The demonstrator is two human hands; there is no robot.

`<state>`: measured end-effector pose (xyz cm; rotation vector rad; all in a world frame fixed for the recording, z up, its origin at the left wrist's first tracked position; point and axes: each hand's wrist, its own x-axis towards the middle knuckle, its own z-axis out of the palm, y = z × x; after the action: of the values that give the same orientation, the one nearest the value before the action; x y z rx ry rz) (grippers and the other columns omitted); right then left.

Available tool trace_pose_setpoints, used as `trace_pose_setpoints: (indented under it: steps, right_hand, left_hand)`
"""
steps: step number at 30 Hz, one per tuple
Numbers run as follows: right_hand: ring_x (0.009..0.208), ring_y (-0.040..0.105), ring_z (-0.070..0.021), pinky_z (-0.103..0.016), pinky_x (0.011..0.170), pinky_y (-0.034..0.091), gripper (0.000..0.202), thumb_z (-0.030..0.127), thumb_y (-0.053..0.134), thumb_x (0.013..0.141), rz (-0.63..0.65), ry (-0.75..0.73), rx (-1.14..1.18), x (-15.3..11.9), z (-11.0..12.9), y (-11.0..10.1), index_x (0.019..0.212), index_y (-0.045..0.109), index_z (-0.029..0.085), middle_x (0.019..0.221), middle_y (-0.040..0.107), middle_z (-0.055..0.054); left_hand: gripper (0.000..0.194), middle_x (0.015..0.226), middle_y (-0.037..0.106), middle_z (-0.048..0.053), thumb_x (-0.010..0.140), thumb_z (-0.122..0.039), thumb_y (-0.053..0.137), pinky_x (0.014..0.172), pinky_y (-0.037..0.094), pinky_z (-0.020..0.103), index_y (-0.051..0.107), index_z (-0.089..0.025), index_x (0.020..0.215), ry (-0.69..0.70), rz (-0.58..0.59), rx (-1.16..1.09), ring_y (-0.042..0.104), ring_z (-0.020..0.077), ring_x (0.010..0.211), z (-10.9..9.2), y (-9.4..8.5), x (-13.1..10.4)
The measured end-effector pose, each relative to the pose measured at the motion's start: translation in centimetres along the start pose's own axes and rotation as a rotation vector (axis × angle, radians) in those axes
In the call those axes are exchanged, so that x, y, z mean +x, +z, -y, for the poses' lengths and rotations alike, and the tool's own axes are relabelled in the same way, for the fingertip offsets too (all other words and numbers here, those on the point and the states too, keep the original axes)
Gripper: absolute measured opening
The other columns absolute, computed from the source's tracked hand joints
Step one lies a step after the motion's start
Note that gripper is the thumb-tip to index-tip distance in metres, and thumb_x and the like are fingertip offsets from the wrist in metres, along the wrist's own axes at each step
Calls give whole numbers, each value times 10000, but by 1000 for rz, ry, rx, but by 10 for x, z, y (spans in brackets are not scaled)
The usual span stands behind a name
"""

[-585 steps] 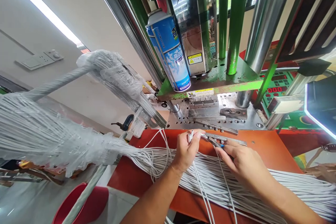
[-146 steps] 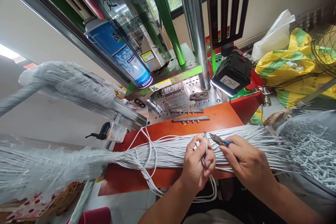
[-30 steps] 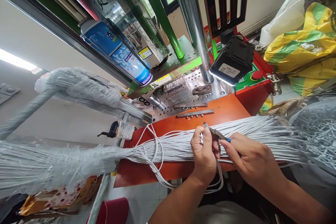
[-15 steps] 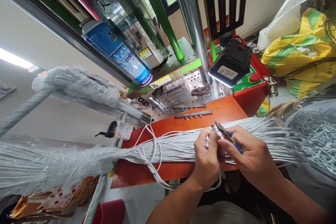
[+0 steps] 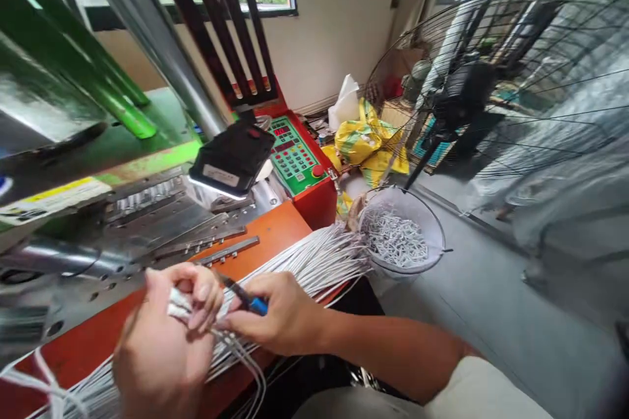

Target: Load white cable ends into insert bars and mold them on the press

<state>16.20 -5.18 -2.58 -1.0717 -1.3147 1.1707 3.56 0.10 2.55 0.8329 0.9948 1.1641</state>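
Note:
My left hand [image 5: 164,340], smeared by motion, is closed around white cables [image 5: 179,304], whose bundled ends show between thumb and fingers. Thin white strands hang below its fingertips. In my right hand [image 5: 287,314] is a pair of cutting pliers [image 5: 259,305] with blue handles; their dark jaws point toward my left fingers. Whether the jaws are open or touch a cable cannot be made out. Beneath both hands a thick bundle of long white cables [image 5: 314,262] lies across the orange tabletop [image 5: 280,226]. Two metal strips with small pegs [image 5: 230,250] rest behind my hands.
A machine with a steel post [image 5: 162,33] and green frame stands behind left, with a black lamp [image 5: 233,157] and a green control panel [image 5: 297,160]. Right of the table are a lined bucket [image 5: 437,229] of white cut pieces, yellow bags [image 5: 361,141] and a large fan [image 5: 462,95].
The view has swung right, bringing the bucket and fan fully into sight. My hands now appear further left in the picture, still close together, with the pliers still in my right hand.

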Motion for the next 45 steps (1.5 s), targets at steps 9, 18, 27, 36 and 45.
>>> trace_pose_setpoints:
  steps: [9, 18, 27, 36, 45]
  right_hand:
    - [667, 462, -122, -237, 610, 398, 228, 342, 551, 891, 8, -55, -125, 46, 16, -4, 738, 567, 174, 712, 540, 7]
    - [575, 354, -125, -261, 536, 278, 305, 291, 575, 857, 79, -195, -364, 106, -8, 2, 624, 391, 225, 600, 414, 37]
    - [568, 448, -119, -250, 545, 351, 407, 420, 530, 1030, 70, -320, -559, 98, -31, -7, 681, 461, 221, 636, 491, 29]
    - [660, 475, -148, -307, 555, 260, 480, 450, 396, 1096, -139, -583, -1009, 92, -27, -9, 698, 522, 214, 767, 513, -18]
    - [780, 495, -176, -318, 627, 293, 468, 437, 416, 1092, -128, -599, -1072, 93, -28, -11, 710, 543, 199, 841, 528, -44]
  left_hand:
    - [471, 824, 670, 59, 841, -532, 781, 535, 456, 174, 693, -109, 1031, 72, 91, 148, 590, 120, 657, 2, -23, 44]
    - [433, 731, 580, -19, 791, -493, 849, 385, 168, 145, 663, -119, 903, 134, 81, -13, 259, -17, 430, -3, -78, 81]
    - [332, 747, 655, 21, 915, -459, 735, 401, 221, 164, 711, -143, 1015, 299, 63, 141, 324, 10, 432, 10, -80, 81]
    - [337, 734, 680, 60, 980, -462, 645, 450, 253, 194, 742, -143, 1034, 350, 190, 323, 329, 39, 462, 9, -80, 72]
    - [322, 681, 634, 35, 1005, -428, 607, 472, 277, 209, 759, -144, 984, 398, 123, 455, 357, 66, 500, 10, -73, 63]
